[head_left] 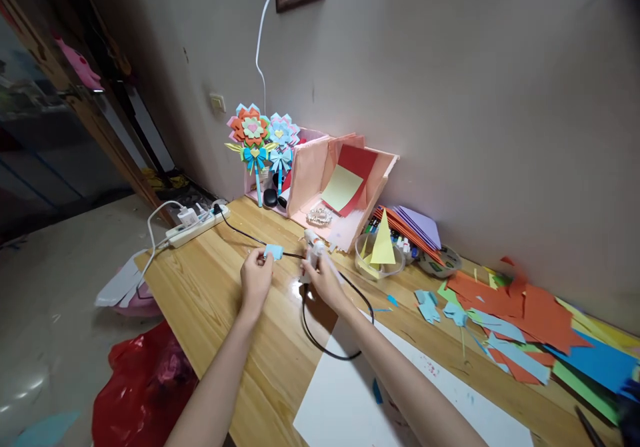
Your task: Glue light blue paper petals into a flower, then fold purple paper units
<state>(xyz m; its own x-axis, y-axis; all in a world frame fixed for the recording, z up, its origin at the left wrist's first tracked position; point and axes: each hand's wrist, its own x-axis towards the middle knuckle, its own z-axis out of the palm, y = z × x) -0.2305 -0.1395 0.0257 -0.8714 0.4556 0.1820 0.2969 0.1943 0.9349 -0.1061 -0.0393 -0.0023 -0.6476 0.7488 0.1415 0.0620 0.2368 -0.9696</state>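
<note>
My left hand [256, 281] pinches a small light-blue piece of paper [273, 252] above the wooden table. Just to the right, my right hand [324, 279] is wrapped round a white glue gun [313, 243], held upright and apart from the paper. A black cord [320, 347] loops down from the glue gun and round over the table. Behind my hands stand two folded-paper flowers, one orange and pink [251, 129], the other pale blue [283, 131], each with a paper bow on its stem.
A pink box [309, 173] holds red and cream paper. Nearby are a clear bowl [380, 270] with yellow paper and a white power strip [197, 227]. Paper scraps [520, 307] cover the right side; a white sheet [340, 393] lies in front. A red plastic bag [135, 393] is on the floor.
</note>
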